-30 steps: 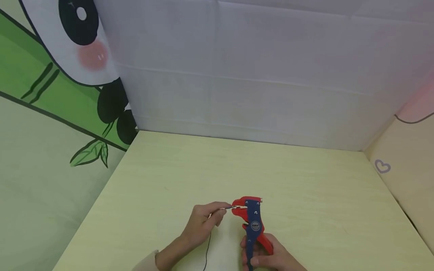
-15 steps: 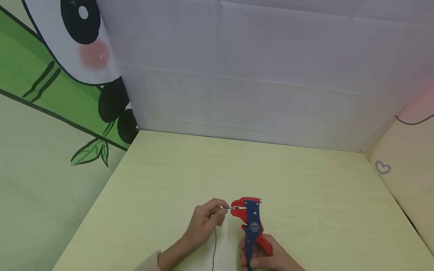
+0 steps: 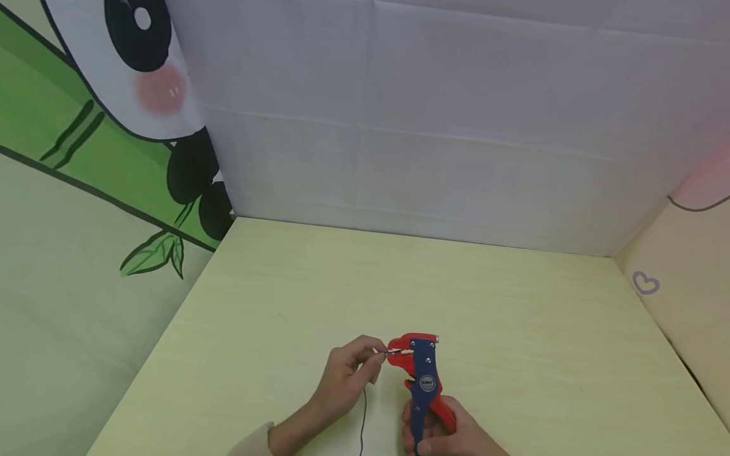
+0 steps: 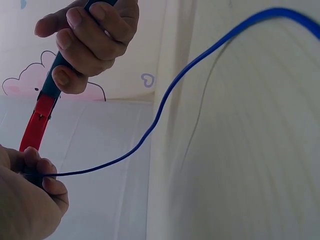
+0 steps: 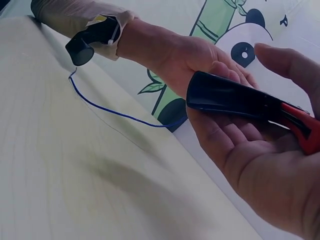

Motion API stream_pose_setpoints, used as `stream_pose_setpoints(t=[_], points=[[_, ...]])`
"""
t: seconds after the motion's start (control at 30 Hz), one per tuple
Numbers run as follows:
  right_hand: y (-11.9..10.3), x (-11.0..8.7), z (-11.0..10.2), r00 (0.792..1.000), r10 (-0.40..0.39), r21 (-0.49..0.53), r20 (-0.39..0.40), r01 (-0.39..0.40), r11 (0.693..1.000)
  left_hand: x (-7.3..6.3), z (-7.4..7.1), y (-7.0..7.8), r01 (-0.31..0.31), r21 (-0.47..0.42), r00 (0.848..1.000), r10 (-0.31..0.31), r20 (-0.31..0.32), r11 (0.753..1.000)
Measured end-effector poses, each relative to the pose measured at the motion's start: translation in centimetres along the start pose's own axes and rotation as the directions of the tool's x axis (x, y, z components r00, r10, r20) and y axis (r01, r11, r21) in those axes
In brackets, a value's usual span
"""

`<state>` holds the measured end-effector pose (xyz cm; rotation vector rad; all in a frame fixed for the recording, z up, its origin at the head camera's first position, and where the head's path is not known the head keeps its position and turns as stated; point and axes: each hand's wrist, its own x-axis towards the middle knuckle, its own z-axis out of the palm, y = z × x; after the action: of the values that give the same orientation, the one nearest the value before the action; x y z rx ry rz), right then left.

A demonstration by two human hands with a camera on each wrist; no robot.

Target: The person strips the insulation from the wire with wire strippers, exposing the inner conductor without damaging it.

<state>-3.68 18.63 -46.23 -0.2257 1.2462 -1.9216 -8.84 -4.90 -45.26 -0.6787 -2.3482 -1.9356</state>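
While your left hand pinches the end of the thin blue wire between thumb and forefinger, your right hand is wrapped around the handles of the red and blue wire stripper, which stands upright low in the head frame, just right of centre, its red head touching or all but touching your left fingertips. The step in hand looks like feeding the wire end into the stripper's mouth; whether the tip sits fully between the blades is too small to tell from above. The next move, by my reading, calls for you to keep the wire straight and seated, then squeeze the handles evenly without letting the wire slip sideways (a loose pinch would let it pull out). The head view gives the layout: both hands at the bottom edge of the pale wooden table, with the wire trailing down toward you as a dark line. The left wrist view shows what that one hides, namely the wire's true blue colour and its long slack arc rising to the upper right of the frame, plus your right fingers curled round the dark handle at upper left. The right wrist view shows your palm under the dark handle, the grip looking fairly relaxed there, and the wire sagging from your left hand toward the cuff of your sleeve.
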Motion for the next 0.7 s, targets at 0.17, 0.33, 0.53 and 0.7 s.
stream_pose_setpoints(t=[0.17,0.33,0.53,0.7], points=[[-0.21,-0.09,0.27,0.999,0.024,-0.031,-0.048,-0.026,0.999,-0.03,0.02,-0.12,-0.025,0.002,1.000,0.025,0.003,1.000],[-0.12,-0.07,0.31,0.994,0.039,-0.063,-0.101,-0.045,0.997,-0.01,0.01,-0.20,-0.034,-0.011,0.999,0.034,0.010,0.999],[0.14,-0.10,0.29,0.985,0.065,-0.062,-0.157,-0.076,0.995,0.05,0.04,-0.13,-0.040,-0.017,0.999,0.040,0.015,0.999],[0.09,-0.16,0.42,0.988,0.078,-0.026,-0.134,-0.082,0.996,0.02,0.04,-0.10,-0.044,-0.022,0.999,0.044,0.019,0.999]])
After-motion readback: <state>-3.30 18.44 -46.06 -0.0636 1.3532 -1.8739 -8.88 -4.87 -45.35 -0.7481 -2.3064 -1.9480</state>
